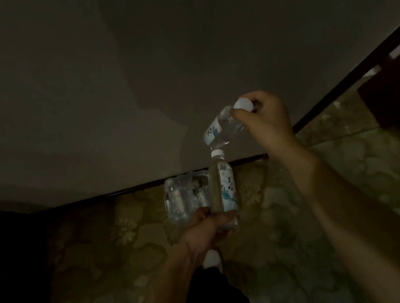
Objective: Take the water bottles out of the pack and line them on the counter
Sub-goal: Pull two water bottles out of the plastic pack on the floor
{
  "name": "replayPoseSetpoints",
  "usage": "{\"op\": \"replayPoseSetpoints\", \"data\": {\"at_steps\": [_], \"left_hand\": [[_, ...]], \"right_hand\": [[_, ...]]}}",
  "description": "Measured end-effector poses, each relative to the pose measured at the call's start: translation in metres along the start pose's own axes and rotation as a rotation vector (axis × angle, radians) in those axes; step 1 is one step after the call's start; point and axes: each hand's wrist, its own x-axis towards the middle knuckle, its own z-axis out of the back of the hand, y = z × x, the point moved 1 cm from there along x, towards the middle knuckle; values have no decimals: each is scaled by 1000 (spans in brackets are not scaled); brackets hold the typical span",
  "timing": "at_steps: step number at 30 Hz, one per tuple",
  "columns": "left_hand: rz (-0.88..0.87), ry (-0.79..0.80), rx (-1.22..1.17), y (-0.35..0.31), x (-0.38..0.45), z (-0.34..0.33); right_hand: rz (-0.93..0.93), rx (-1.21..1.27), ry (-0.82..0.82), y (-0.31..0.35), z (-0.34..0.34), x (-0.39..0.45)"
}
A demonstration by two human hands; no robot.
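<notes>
The right hand (265,119) gripped a tilted water bottle (221,128) at its neck, directly above the upright bottle (223,187) gripped low by the left hand (207,232).

Right hand (264,116), raised high with the forearm extended up and away from the body, fingers and thumb curled round the neck of a tilted bottle (223,126) just below its cap. Left hand (206,229), lower and nearer the body, forearm bare, fingers wrapped about the base of a second, upright bottle (222,190). Hands well apart, one above the other.
</notes>
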Motion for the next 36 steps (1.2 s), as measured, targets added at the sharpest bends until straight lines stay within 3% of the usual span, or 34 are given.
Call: {"op": "replayPoseSetpoints", "data": {"at_steps": [10, 17, 25, 32, 36], "left_hand": [[-254, -163, -80, -21, -58, 0], [-473, -202, -99, -63, -107, 26], [-755, -282, 121, -120, -185, 68], [-899, -231, 138, -120, -286, 135], [-979, -309, 191, -116, -352, 180]], "right_hand": [[261, 31, -12, 99, 20, -23], [336, 70, 147, 146, 16, -47], [547, -36, 407, 256, 12, -99], [597, -26, 518, 341, -36, -189], [636, -20, 533, 378, -69, -237]]}}
